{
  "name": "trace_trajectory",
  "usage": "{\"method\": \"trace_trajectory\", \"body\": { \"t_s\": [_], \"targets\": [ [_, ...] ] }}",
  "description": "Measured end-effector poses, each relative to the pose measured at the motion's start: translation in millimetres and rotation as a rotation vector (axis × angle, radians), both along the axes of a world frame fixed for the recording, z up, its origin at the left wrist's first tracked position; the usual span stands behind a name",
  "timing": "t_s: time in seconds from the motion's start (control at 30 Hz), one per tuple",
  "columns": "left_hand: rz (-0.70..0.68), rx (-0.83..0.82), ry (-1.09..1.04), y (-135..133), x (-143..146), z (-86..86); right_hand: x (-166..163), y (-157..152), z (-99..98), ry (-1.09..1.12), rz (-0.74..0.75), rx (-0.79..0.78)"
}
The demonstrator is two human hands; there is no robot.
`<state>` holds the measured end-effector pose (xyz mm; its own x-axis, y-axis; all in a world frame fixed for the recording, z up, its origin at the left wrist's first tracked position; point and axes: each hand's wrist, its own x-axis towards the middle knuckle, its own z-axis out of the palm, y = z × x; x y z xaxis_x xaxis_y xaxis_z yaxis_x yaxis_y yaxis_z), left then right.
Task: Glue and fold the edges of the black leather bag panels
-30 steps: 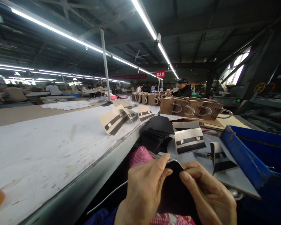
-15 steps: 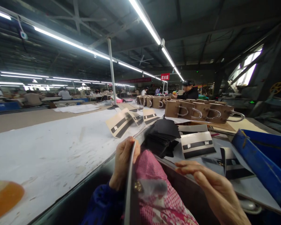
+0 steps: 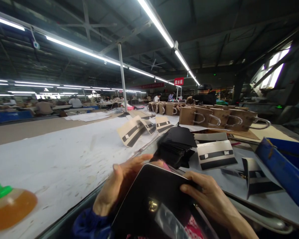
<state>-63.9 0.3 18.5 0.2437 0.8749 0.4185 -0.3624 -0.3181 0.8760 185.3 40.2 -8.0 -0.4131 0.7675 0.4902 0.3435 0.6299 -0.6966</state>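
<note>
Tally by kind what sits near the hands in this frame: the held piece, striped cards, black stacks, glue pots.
Black panel, held by left hand and right hand: 1
Black stack: 1
Striped cards, as far as they can be told apart: 5
Amber glue pot: 1
Total: 8

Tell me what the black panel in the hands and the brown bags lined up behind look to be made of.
The black panel looks like leather or faux leather: smooth, faint sheen, rounded corner, a small brass-coloured fitting. Both the left hand and right hand grip it. The brown bags look like matte tan leather or stiff board, with shiny metal handles.
</note>
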Motion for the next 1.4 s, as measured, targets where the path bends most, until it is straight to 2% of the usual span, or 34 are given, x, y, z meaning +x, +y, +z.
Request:
{"method": "trace_trajectory", "body": {
  "t_s": [0.07, 0.13, 0.2, 0.3, 0.4, 0.47, 0.53, 0.63, 0.73, 0.8, 0.87, 0.93, 1.03, 1.1, 1.23, 1.33, 1.4],
  "targets": [
    [0.037, 0.031, 0.189, -6, -12, -2.2, 5, -1, 5.0, -0.071, -0.050, 0.040],
    [0.165, 0.094, 0.352, -6, -15, -6.6, 5, -3, 6.0, -0.100, -0.065, 0.040],
    [0.294, 0.126, 0.399, -4, -12, -10.7, 3, -3, 4.1, -0.119, -0.067, 0.031],
    [0.388, 0.191, 0.417, -3, -5, -12.8, 0, -4, 1.1, -0.147, -0.057, 0.031],
    [0.485, 0.324, 0.529, -1, 0, -11.3, -3, -4, 0.6, -0.150, -0.067, 0.052],
    [0.540, 0.358, 0.565, 0, 2, -10.7, -4, -4, 0.3, -0.149, -0.073, 0.057],
    [0.538, 0.303, 0.536, -1, 1, -12.7, -5, -4, -1.1, -0.152, -0.070, 0.048],
    [0.379, 0.119, 0.410, -5, -9, -23.4, -3, -2, -5.3, -0.101, -0.096, 0.045],
    [0.251, -0.034, 0.188, -11, -25, -42.1, -1, 2, -11.1, 0.019, -0.169, 0.043],
    [0.255, -0.061, 0.000, -12, -32, -54.4, -2, 6, -16.3, 0.123, -0.185, 0.000],
    [0.317, -0.092, -0.169, -11, -30, -62.1, -8, 9, -22.5, 0.246, -0.143, -0.082],
    [0.448, -0.197, -0.262, -9, -21, -63.2, -17, 12, -28.0, 0.339, -0.049, -0.166],
    [0.673, -0.269, -0.213, -7, -4, -56.4, -29, 13, -28.8, 0.369, 0.101, -0.224],
    [0.774, -0.170, -0.110, -8, 4, -52.5, -35, 10, -22.4, 0.356, 0.106, -0.183],
    [0.986, 0.040, 0.130, -13, 13, -59.5, -50, -4, -6.7, 0.335, -0.124, 0.091],
    [1.151, 0.221, 0.262, -17, 19, -70.8, -65, -16, -4.5, 0.333, -0.380, 0.291],
    [1.205, 0.331, 0.317, -20, 24, -74.2, -71, -21, -5.1, 0.308, -0.486, 0.393]
  ]
}}
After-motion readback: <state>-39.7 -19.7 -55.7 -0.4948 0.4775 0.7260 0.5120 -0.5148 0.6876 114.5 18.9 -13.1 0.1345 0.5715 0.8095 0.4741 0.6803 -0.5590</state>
